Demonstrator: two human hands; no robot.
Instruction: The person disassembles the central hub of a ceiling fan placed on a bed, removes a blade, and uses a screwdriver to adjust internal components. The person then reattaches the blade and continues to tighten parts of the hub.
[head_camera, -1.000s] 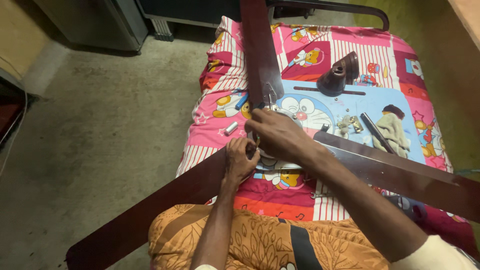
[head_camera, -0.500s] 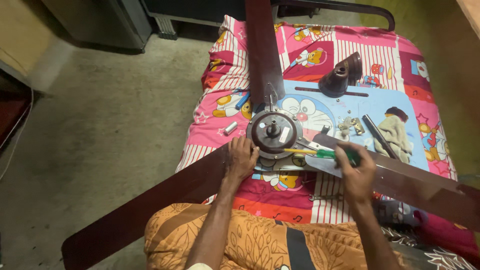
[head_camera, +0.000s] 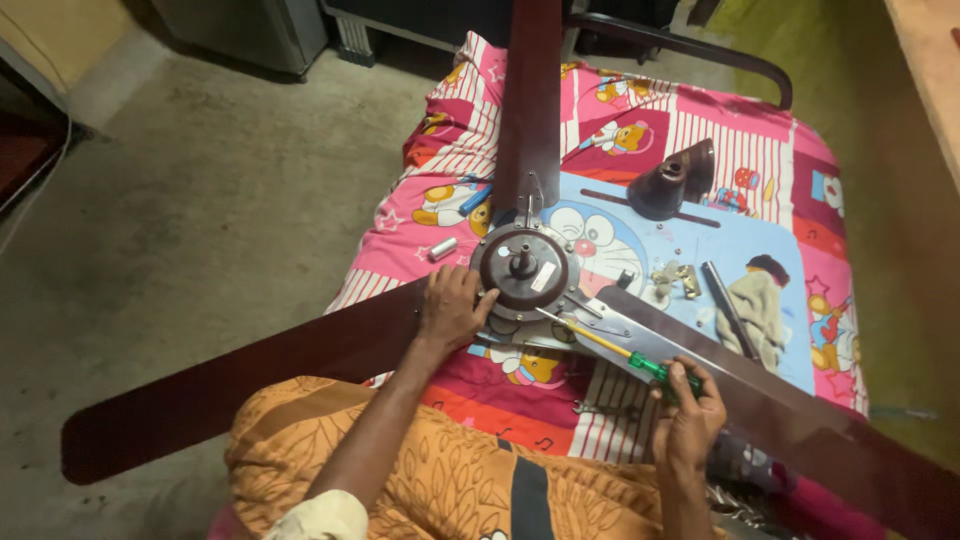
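Cartoon bedsheet (head_camera: 620, 120) cushioning ceiling fan motor (head_camera: 524, 268) at frame centre. Left hand (head_camera: 452, 308) bracing hub against turning; right hand (head_camera: 688, 412) clenching green-handled screwdriver (head_camera: 612, 350), tip angling toward blade bracket.

head camera, looking steeply down, close over lap

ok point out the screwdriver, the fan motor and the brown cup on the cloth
screwdriver (head_camera: 625, 355), head view, on the yellow shaft just ahead of the green handle
fan motor (head_camera: 524, 268), head view, on the dark round top plate
brown cup (head_camera: 672, 185), head view, on its domed side
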